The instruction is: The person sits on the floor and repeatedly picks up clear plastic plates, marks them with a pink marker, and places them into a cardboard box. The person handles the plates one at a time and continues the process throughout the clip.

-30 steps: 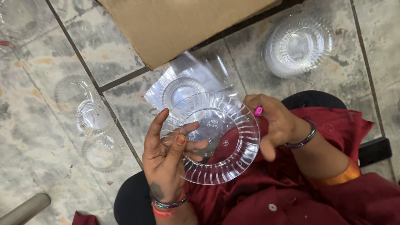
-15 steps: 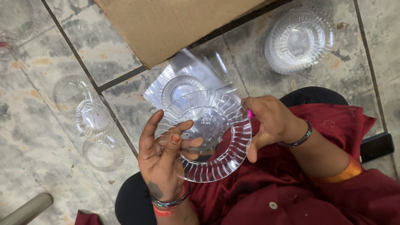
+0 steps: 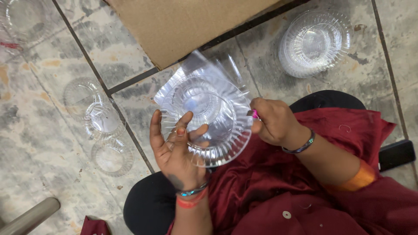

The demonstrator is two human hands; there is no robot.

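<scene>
Marble floor tiles [image 3: 39,143] lie under the left hand [image 3: 176,150] cradling a clear ribbed plastic bowl [image 3: 209,126] and the right hand [image 3: 272,122] pinching its rim, with a bowl stack [image 3: 313,41], loose bowls [image 3: 98,119] and cardboard [image 3: 183,24] around.

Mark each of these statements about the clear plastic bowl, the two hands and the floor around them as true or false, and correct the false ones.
1. The left hand supports the clear plastic bowl from below. True.
2. The right hand rests flat on the floor. False: it grips the bowl's rim at the right.
3. A stack of clear bowls sits on the tiled floor at upper right. True.
4. The cardboard sheet lies on the person's lap. False: it lies on the floor beyond the bowl.
5. Both wrists are bare. False: each wears bangles.
</scene>
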